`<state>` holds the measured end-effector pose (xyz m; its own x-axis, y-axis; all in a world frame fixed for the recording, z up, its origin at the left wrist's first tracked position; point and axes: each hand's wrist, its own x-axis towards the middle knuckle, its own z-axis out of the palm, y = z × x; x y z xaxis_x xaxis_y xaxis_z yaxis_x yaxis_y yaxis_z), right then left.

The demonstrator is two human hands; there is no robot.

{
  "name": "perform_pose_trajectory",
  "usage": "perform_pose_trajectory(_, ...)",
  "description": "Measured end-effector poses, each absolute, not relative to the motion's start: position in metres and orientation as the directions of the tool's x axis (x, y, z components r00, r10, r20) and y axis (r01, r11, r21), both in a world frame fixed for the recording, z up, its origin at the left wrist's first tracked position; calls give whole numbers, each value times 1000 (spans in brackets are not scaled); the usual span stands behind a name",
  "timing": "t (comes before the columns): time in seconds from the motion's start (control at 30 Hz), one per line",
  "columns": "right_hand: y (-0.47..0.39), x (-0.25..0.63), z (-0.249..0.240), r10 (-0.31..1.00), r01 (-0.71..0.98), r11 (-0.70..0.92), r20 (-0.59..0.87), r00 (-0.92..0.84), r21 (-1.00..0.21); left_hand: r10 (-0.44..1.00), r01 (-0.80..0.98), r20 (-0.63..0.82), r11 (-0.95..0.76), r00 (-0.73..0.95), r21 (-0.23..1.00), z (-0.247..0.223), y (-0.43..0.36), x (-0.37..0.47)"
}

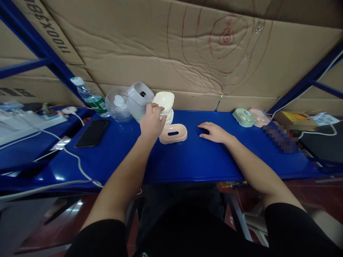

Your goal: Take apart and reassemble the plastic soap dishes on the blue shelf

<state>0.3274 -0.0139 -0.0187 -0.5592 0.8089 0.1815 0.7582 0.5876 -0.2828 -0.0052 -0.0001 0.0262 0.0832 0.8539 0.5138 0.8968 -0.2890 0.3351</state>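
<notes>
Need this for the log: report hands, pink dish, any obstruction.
Left hand touching cream dish stack, grip unclear; right hand open, empty. Pink dish on blue table between them. Possible snag: grey container close beside left hand.

Near the back of the blue tabletop [187,160], cream dishes [165,100], glossy and rounded-rectangular, gathered in an uneven stack with rims showing one above another, partly covered at the left; number impossible to tell. Just in front, a single pale pink dish [173,140], rounded oblong with a raised rim, set upright, open side up, long side running left to right. Marked at the middle by one elongated, round-ended slot, dark blue within. Too close to the stack to tell touching from apart.
</notes>
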Motion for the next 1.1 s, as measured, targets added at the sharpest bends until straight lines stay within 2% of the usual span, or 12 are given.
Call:
perform_pose_trajectory(0.2,-18,325,-14,815,757,579,194,-546,-302,806,860,581,-373,114,349,26,3,-11)
perform_pose_trajectory(0.3,-25,323,-4,834,779,547,288,-472,-308,747,793,647,-482,150,373,27,-5,-3)
perform_pose_trajectory(0.37,-32,321,5,840,818,502,382,-385,-280,752,706,650,-520,111,481,26,-15,10)
perform_pose_trajectory(0.43,-38,319,13,830,864,457,449,-330,-210,811,532,580,-524,75,665,22,-28,27)
perform_pose_trajectory(0.53,-45,315,21,754,851,517,518,-405,-87,891,143,387,-426,236,894,16,-47,52)
perform_pose_trajectory(0.6,-46,313,21,670,780,623,553,-496,-54,882,-9,306,-324,358,946,14,-54,61)
perform_pose_trajectory(0.67,-46,313,19,634,717,692,548,-546,-87,872,3,291,-318,393,948,14,-53,59)
perform_pose_trajectory(0.73,-43,315,13,686,704,688,475,-551,-177,860,192,349,-439,373,878,15,-45,49)
perform_pose_trajectory(0.77,-40,318,9,729,716,662,416,-544,-223,839,328,396,-519,374,789,15,-40,43)
perform_pose_trajectory(0.87,-30,329,-7,827,771,562,205,-523,-299,741,637,477,-661,472,396,15,-26,24)
perform_pose_trajectory(0.97,-18,340,-22,847,788,514,58,-528,-338,724,735,388,-660,570,152,12,-21,16)
perform_pose_trajectory(1.1,-12,344,-31,853,792,472,-28,-522,-386,809,820,189,-571,556,30,11,-26,15)
